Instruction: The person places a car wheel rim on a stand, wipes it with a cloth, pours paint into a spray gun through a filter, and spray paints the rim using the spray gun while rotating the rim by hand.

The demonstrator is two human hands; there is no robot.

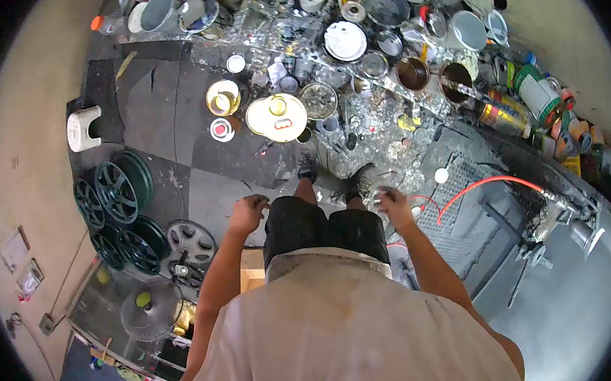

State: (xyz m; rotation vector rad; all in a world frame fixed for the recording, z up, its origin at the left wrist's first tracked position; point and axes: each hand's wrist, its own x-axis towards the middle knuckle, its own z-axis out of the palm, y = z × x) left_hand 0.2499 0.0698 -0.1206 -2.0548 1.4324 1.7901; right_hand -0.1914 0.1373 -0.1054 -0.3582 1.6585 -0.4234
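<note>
My left hand point(250, 211) is beside my left thigh, its fingers loosely curled, and nothing shows in it. On the other side, my right hand point(395, 208) hangs clear of my right thigh with its fingers partly bent and apart; no object is visible in it. Ahead of my feet stands a large pale-topped can point(266, 120) with a small yellow-rimmed cup point(277, 105) on its lid. Left of it are an open yellow-rimmed tin point(219, 106) and a small can with a red centre on top point(221, 130). A red hose point(490, 180) curves to the right of my right hand.
Dark green wheels point(116, 192) and a silver wheel cover point(191, 243) lie at left, near a white stool point(84, 129). A paint-spattered bench point(260, 46) holds several tubs and cans. A spray gun point(583, 235) is at right. A lidded pan point(152, 311) sits lower left.
</note>
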